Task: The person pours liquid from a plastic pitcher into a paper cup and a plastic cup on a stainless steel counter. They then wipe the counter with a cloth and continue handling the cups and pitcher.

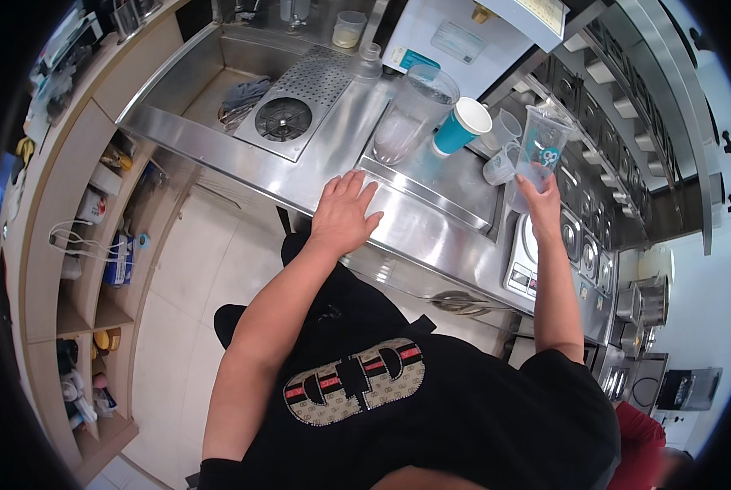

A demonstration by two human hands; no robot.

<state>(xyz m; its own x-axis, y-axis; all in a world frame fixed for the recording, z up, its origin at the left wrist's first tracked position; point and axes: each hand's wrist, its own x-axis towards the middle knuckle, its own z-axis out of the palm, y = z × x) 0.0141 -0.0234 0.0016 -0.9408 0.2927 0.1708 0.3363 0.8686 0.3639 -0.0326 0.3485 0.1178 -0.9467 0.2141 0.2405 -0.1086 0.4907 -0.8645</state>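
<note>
My right hand [541,199] grips a clear plastic cup [540,144] with a teal print, above the back of a digital kitchen scale [520,263]. Palm down, with fingers a little apart, my left hand [346,211] rests on the steel counter [292,190] near its front edge. Beyond the hands, a tall clear pitcher [411,113] and a teal paper cup [461,127] with a white inside stand on a recessed tray [457,190]. A small clear measuring cup [498,168] is just left of the held cup, with another clear measuring jug [503,131] behind it.
At the left are a sink [200,92] holding a grey cloth [246,90] and a round cup rinser [283,119]. A clear bottle [366,63] stands behind. Lidded steel containers [586,245] line the right. Wooden shelves [84,306] stand left; a person in red [638,441] is lower right.
</note>
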